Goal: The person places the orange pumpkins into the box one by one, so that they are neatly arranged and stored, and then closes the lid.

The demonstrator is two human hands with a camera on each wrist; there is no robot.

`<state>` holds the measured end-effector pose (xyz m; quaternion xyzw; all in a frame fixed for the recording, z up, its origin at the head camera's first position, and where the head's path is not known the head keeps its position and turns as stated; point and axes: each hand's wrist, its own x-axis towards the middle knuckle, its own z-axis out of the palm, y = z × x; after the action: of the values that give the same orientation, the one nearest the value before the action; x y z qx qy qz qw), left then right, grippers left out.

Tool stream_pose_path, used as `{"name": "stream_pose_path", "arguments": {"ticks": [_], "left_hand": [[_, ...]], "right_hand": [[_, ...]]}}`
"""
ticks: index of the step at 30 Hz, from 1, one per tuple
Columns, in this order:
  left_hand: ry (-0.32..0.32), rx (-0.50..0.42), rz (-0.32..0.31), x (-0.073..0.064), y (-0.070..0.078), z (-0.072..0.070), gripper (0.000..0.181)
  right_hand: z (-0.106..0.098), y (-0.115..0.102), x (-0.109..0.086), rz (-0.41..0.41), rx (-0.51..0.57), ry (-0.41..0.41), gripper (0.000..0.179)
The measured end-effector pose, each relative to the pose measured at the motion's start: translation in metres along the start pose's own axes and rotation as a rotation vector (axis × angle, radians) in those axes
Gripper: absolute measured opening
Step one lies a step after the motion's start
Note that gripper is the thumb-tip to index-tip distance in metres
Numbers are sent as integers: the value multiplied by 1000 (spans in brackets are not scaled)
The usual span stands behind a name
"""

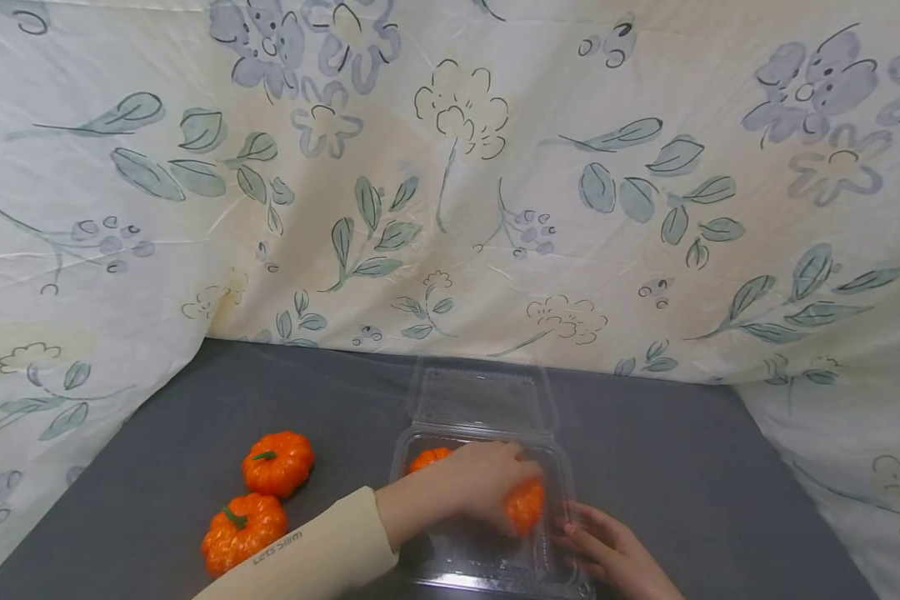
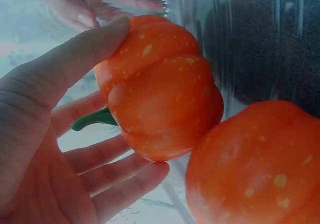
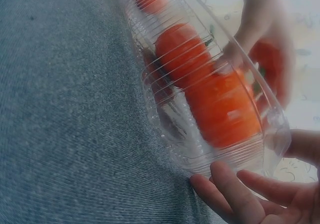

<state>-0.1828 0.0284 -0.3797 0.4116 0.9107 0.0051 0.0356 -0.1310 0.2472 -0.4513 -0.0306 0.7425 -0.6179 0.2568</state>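
Observation:
My left hand [image 1: 487, 483] reaches into a clear plastic clamshell container [image 1: 450, 575] and holds a small orange pumpkin [image 2: 160, 84] between thumb and fingers. The pumpkin's green stem faces the palm in the left wrist view. Beside it, another pumpkin [image 2: 260, 169] sits close by. Part of one more pumpkin [image 1: 429, 458] shows in the container behind my left wrist. My right hand [image 1: 607, 550] grips the container's right side, with the fingertips [image 3: 225, 176] on the outer wall and the thumb at the rim. Several orange pumpkins show through the ribbed wall in the right wrist view.
Two more orange pumpkins, one farther back [image 1: 279, 463] and one nearer [image 1: 243, 533], lie on the dark grey table [image 1: 667, 467] left of the container. Its hinged lid [image 1: 483, 396] lies open toward the back. Flowered cloth [image 1: 450, 208] hangs around the back and sides.

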Motion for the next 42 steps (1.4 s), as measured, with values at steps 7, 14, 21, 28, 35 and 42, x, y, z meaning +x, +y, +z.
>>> {"name": "stream_pose_path", "arguments": {"ticks": [7,14,21,28,35,42], "left_hand": [[-40,-12,-14,2,-4,3,65],[-40,14,-18,5,-6,8,65],[-8,55,20,7,-8,11,60],[7,85,38,7,-8,13,60],[11,66,43,5,-8,10,59],[34,102,62,5,-8,10,60]], "right_hand": [[-1,0,0,-5,5,-7,66],[-1,1,0,-27,19,-21,65],[0,0,0,-12,8,-10,65],[1,-1,-1,-19,-2,-9,66],[1,-1,-1,-9,-6,2,66],[3,-2,-1,-9,15,12,66]]}}
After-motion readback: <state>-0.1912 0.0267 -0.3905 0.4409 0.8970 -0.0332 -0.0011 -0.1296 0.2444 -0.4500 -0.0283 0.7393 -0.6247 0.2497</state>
